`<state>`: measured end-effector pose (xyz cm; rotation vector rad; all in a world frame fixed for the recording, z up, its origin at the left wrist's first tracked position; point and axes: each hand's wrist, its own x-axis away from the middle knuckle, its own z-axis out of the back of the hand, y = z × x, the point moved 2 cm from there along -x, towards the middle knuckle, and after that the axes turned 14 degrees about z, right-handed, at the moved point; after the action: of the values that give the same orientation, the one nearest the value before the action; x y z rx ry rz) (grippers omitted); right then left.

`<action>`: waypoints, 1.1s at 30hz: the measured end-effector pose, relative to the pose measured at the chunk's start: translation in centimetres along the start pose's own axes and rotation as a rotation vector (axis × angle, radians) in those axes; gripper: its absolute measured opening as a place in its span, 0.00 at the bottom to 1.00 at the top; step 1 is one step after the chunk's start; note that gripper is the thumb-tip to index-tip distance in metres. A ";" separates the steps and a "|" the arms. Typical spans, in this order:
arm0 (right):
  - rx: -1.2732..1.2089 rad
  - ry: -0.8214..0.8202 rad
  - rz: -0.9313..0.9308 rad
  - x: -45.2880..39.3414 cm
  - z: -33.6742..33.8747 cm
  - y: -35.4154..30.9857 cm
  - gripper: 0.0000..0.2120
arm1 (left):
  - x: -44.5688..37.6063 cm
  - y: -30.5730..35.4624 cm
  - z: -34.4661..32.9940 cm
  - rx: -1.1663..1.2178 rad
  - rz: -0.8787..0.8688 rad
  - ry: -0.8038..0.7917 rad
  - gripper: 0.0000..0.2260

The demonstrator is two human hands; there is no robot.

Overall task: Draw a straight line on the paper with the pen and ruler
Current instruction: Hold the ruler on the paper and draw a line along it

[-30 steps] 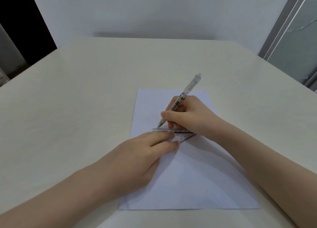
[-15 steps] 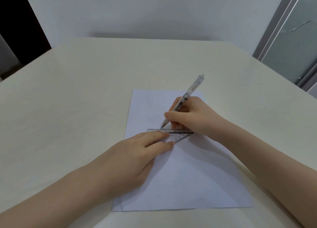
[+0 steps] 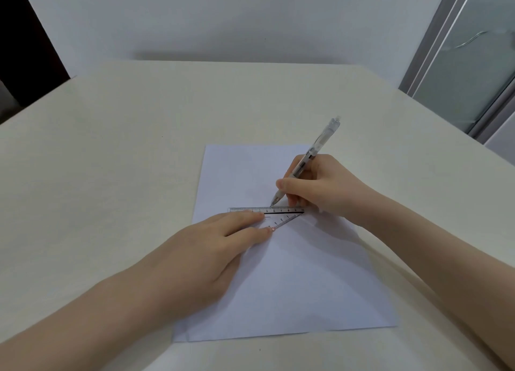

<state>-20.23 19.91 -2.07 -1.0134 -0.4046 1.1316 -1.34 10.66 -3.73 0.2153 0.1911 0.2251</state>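
A white sheet of paper lies on the cream table. A clear triangular ruler rests flat on the sheet, its long edge facing away from me. My left hand lies palm down on it, fingertips pressing its near-left part and covering that corner. My right hand grips a clear pen tilted up to the right. The pen tip touches the paper at the ruler's far edge, a little right of its middle. No drawn line is discernible at this size.
A white wall stands behind the table's far edge. A grey framed glass door is at the right, and a dark gap at the far left. The table's right corner slopes off near the door.
The pen tip has slid rightward along the ruler's far edge. My left hand stays pressed on the ruler. The view has shifted slightly to the right.
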 end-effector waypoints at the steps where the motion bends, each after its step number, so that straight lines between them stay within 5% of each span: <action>1: 0.003 0.003 -0.004 0.1 0.2 0.1 0.08 | 0.0 0.0 0.0 0.002 0.001 0.000 0.21; 33: -0.082 0.051 -0.037 1.6 1.8 0.9 0.09 | 0.2 0.1 -0.1 0.002 0.008 0.018 0.20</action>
<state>-21.35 22.23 -2.18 -1.1006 -0.4295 1.0610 -1.23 10.83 -3.80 0.2158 0.2083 0.2349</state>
